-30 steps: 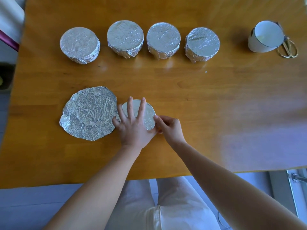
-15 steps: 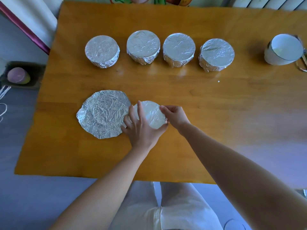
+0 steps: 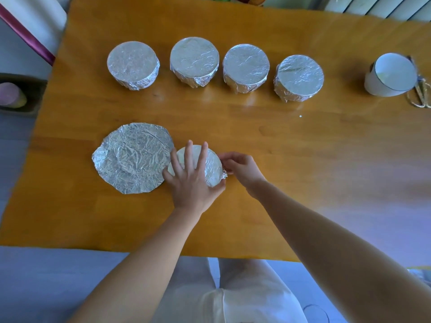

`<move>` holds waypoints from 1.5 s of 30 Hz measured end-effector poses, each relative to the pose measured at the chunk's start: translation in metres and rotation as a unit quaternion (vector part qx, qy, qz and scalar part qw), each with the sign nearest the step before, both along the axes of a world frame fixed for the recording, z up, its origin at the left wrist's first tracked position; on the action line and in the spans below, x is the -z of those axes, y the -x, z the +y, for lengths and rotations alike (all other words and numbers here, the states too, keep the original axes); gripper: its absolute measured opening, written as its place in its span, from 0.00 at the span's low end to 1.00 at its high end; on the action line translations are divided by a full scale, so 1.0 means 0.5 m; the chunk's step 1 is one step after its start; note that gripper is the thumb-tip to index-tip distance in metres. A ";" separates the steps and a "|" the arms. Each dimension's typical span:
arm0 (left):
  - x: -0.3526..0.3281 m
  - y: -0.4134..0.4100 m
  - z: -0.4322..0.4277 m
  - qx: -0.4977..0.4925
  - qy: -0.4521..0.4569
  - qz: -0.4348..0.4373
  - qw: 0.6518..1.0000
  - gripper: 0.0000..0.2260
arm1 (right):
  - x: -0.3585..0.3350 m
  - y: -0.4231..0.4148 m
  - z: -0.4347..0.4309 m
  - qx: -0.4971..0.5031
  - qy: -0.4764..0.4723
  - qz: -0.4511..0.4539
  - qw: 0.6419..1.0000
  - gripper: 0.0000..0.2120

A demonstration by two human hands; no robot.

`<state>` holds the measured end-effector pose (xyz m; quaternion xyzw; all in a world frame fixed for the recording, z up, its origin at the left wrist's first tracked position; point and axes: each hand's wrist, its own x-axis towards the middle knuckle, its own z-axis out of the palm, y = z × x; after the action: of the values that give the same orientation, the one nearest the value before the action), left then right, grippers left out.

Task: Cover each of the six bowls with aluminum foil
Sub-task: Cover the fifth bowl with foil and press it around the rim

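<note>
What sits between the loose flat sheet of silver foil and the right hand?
Head view: the small round foil-topped bowl, with the left hand spread flat on it.

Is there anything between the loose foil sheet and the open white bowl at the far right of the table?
Yes. The foil-topped bowl under the left hand sits just right of the foil sheet, on the way to the open bowl. The right hand pinches its foil.

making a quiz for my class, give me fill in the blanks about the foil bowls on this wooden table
The back row has ___ foil-covered bowls.
The crumpled round foil sheet lies ___ of the near bowl under the left hand.
The uncovered bowl beside the gold scissors is ___.
Missing: four; left; white.
</note>
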<state>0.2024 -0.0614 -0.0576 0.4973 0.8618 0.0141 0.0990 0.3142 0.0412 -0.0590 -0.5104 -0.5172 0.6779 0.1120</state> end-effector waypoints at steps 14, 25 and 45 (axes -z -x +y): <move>0.005 0.001 0.003 0.003 -0.002 0.013 1.000 0.44 | 0.035 -0.044 -0.015 -0.010 0.010 0.101 0.995 0.14; 0.010 0.002 0.003 0.009 -0.002 0.018 1.000 0.44 | 0.040 -0.037 0.003 -0.073 -0.156 -0.025 0.985 0.03; 0.008 0.001 0.004 0.007 0.007 0.024 1.000 0.44 | 0.035 -0.007 0.044 -0.168 -0.264 -0.074 0.947 0.06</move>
<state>0.2018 -0.0595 -0.0616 0.5032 0.8603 -0.0044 0.0815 0.3175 0.0631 -0.0767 -0.4170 -0.7627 0.4863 0.0889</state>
